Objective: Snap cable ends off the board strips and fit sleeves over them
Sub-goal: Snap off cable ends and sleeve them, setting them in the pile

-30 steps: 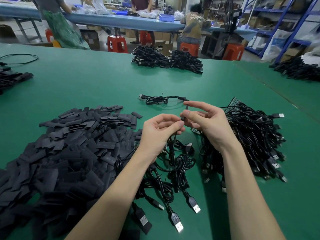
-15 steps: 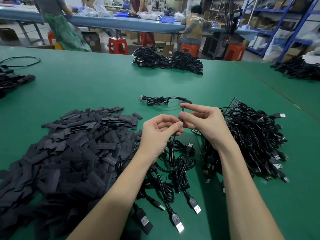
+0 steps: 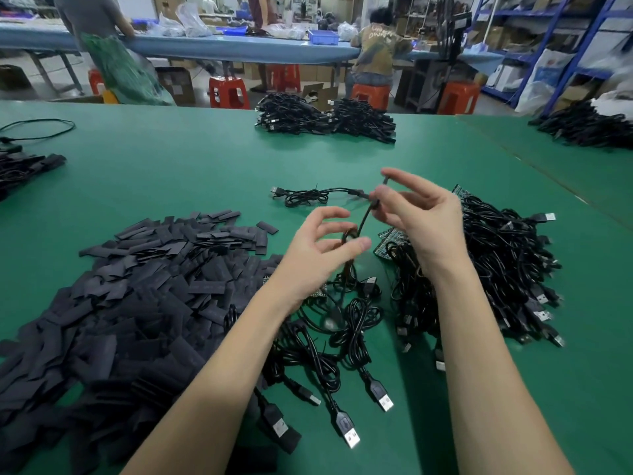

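My right hand [image 3: 421,217] is raised over the green table and pinches the end of a thin black cable [image 3: 364,217] between thumb and index finger; a short dark tip sticks up above the pinch. My left hand [image 3: 318,255] is just below it with fingers spread, and the cable runs down between its thumb and fingers without a plain pinch. A big pile of flat black sleeves [image 3: 154,286] lies at the left. A tangle of black cables [image 3: 496,262] on green board strips [image 3: 390,241] lies at the right.
One coiled cable [image 3: 308,197] lies beyond my hands. Several cables with USB plugs [image 3: 346,341] lie under my forearms. More cable heaps sit at the far middle [image 3: 325,118], far right [image 3: 589,128] and left edge [image 3: 20,169]. People work at a blue table behind.
My right hand has lifted and drawn the cable end up and away. My left hand's fingers have spread apart from their pinch on the cable.
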`<move>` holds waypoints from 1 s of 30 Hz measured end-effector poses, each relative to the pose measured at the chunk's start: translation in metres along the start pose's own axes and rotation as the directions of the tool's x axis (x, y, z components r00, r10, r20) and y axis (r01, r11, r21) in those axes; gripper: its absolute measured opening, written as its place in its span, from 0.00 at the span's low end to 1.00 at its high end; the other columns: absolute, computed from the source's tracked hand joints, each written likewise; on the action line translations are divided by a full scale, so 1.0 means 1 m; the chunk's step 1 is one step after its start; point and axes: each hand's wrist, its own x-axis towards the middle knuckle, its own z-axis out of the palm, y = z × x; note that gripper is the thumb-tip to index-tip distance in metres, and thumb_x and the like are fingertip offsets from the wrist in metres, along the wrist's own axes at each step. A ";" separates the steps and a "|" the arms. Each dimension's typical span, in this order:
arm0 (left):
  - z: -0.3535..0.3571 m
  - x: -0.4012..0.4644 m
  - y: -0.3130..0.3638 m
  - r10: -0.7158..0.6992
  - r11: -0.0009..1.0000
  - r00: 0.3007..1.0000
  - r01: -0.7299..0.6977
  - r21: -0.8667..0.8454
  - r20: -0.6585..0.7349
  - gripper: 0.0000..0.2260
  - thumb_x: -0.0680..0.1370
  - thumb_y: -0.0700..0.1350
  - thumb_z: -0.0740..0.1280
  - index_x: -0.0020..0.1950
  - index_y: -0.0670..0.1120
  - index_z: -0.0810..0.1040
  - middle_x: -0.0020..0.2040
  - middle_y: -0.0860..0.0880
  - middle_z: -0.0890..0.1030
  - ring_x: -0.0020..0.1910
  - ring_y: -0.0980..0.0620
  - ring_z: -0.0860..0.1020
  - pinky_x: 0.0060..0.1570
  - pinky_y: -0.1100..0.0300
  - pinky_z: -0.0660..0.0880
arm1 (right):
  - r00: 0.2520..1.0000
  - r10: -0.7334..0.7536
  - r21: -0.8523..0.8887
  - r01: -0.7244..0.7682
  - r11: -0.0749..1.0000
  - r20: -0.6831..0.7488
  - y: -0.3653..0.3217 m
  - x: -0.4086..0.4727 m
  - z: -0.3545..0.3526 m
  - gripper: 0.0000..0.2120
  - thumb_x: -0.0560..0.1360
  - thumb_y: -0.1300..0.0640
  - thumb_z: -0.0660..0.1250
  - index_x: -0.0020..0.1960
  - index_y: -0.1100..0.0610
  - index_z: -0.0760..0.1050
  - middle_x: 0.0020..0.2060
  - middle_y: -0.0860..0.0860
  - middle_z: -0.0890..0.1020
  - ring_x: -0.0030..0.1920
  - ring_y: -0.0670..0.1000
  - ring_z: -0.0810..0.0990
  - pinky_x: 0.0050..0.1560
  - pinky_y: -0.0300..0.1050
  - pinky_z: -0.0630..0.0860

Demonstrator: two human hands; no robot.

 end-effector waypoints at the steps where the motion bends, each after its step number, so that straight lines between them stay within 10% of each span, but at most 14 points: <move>1: -0.001 -0.001 0.000 -0.029 0.996 0.999 0.026 0.085 0.033 0.21 0.68 0.52 0.79 0.57 0.56 0.76 0.55 0.53 0.82 0.48 0.59 0.84 0.47 0.68 0.77 | 0.998 -0.007 0.046 0.010 0.999 -0.055 -0.002 0.002 -0.002 0.12 0.75 0.66 0.74 0.57 0.59 0.83 0.43 0.62 0.86 0.42 0.54 0.84 0.49 0.47 0.84; 7: 0.003 -0.002 0.000 -0.034 0.988 0.999 0.038 0.149 -0.034 0.12 0.75 0.42 0.76 0.55 0.50 0.77 0.49 0.47 0.85 0.43 0.50 0.86 0.47 0.60 0.81 | 0.978 0.039 0.091 -0.020 0.996 -0.207 0.002 0.005 -0.007 0.13 0.76 0.63 0.74 0.60 0.58 0.82 0.39 0.56 0.86 0.39 0.52 0.85 0.44 0.42 0.82; 14: -0.014 0.020 0.014 0.115 0.860 0.981 -0.019 0.511 -0.157 0.08 0.74 0.45 0.76 0.47 0.54 0.79 0.41 0.60 0.84 0.38 0.65 0.82 0.40 0.73 0.76 | 0.949 0.158 -0.010 -0.167 0.986 -0.271 0.003 0.010 -0.022 0.15 0.78 0.53 0.72 0.63 0.54 0.76 0.52 0.52 0.81 0.47 0.54 0.87 0.43 0.41 0.84; 26: -0.046 0.129 -0.009 0.103 0.175 0.977 0.166 0.971 -0.186 0.11 0.75 0.39 0.68 0.56 0.48 0.76 0.59 0.44 0.75 0.62 0.43 0.72 0.61 0.51 0.67 | 0.964 0.189 -0.123 -0.214 0.969 -0.188 0.006 0.013 -0.016 0.13 0.79 0.54 0.71 0.62 0.55 0.76 0.53 0.48 0.79 0.45 0.51 0.87 0.41 0.38 0.82; 30: -0.041 0.120 -0.012 0.210 0.277 0.959 0.127 0.953 -0.189 0.13 0.75 0.41 0.71 0.57 0.46 0.72 0.58 0.45 0.73 0.59 0.45 0.70 0.58 0.51 0.68 | 0.974 0.193 -0.192 -0.213 0.958 -0.118 0.008 0.011 -0.015 0.10 0.79 0.55 0.71 0.59 0.54 0.78 0.50 0.47 0.82 0.41 0.48 0.86 0.39 0.37 0.82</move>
